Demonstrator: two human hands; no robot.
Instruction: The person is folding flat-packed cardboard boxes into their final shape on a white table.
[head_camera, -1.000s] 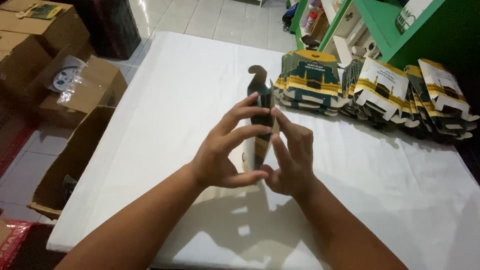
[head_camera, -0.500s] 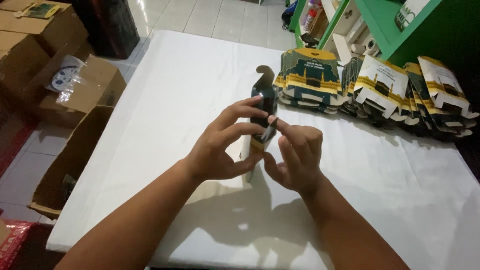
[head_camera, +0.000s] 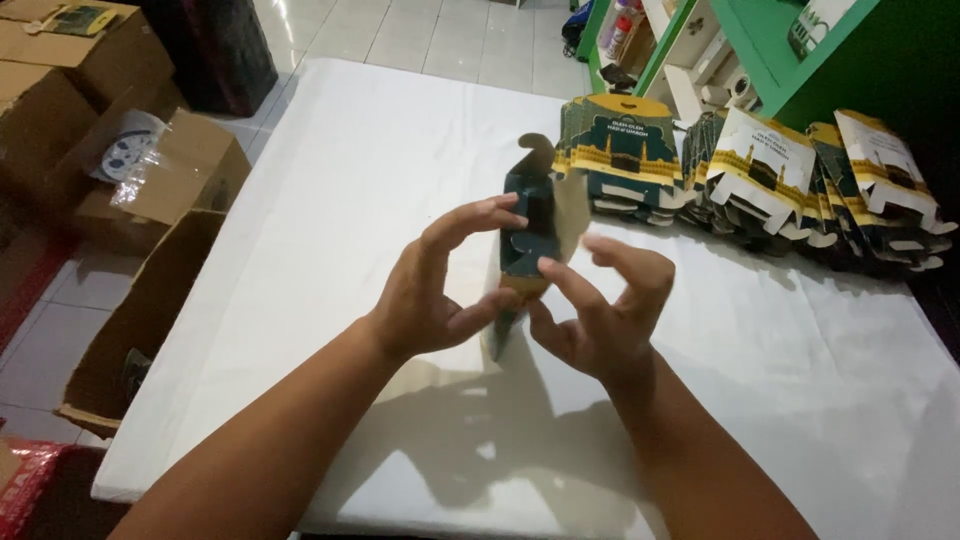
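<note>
Between my two hands stands a small dark green and gold printed carton (head_camera: 530, 225), partly unfolded, its hooked top tab pointing up. My left hand (head_camera: 435, 290) grips it from the left, fingers on its upper side and thumb near its lower end. My right hand (head_camera: 600, 310) touches it from the right with thumb and forefinger, the other fingers curled and spread. The carton hovers over the white table (head_camera: 330, 200).
Rows of flat, same-printed cartons (head_camera: 760, 175) lean along the table's far right edge. Green shelving (head_camera: 770, 60) rises behind them. Brown cardboard boxes (head_camera: 150, 170) and an open box (head_camera: 130, 330) stand on the tiled floor to the left.
The carton has opened from a flat edge-on sheet into a wider box shape. My right fingers have spread apart and moved slightly right; my left hand stayed put.
</note>
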